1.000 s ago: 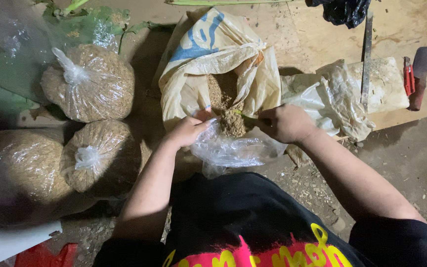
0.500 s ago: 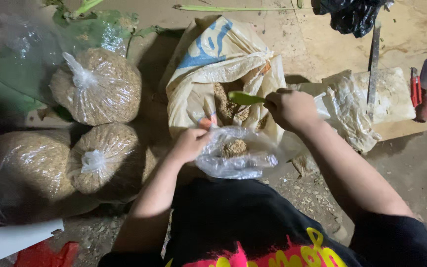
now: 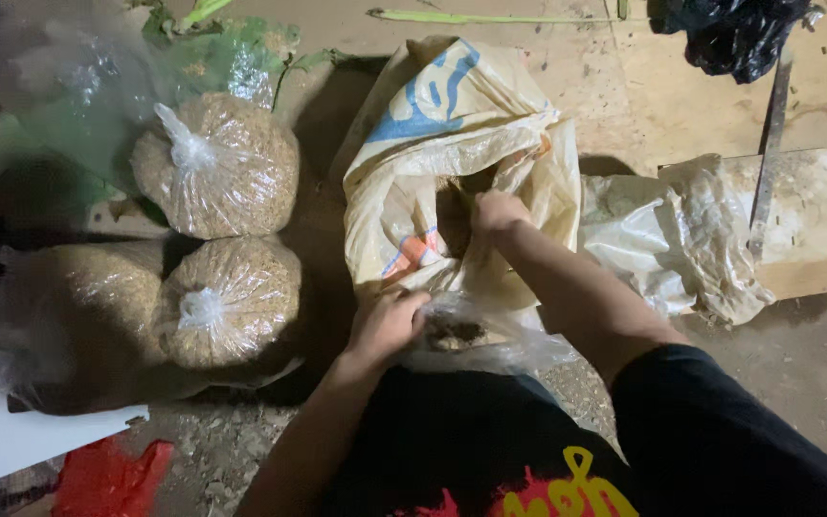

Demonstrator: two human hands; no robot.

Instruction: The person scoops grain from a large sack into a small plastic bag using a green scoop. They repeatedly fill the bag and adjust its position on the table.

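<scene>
Three tied clear bags of grain are seen lying at the left. A small clear bag is gripped by the left hand, fingers closed on its rim. The right hand is sunk in the big sack; its fingers are hidden.

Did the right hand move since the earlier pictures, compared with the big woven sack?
Yes. The right hand went from over the clear plastic bag forward into the mouth of the woven sack, away from the body.
</scene>
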